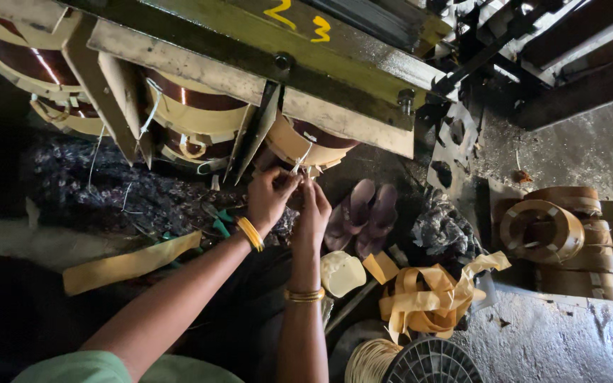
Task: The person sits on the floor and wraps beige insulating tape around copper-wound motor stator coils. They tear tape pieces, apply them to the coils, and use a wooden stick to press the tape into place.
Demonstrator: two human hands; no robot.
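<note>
Dim workshop floor [569, 340] lay below; at twelve o'clock, left hand [269, 198] and right hand [312, 216] fingers pinched thin white cord [299, 164] under brown wound coil [306, 142].

Yellow bangles [251, 233], tan paper tape [427, 294], maroon-and-cream coils [200, 113], purplish sandals [363, 216], perhaps floral dark cloth [115, 188].
</note>
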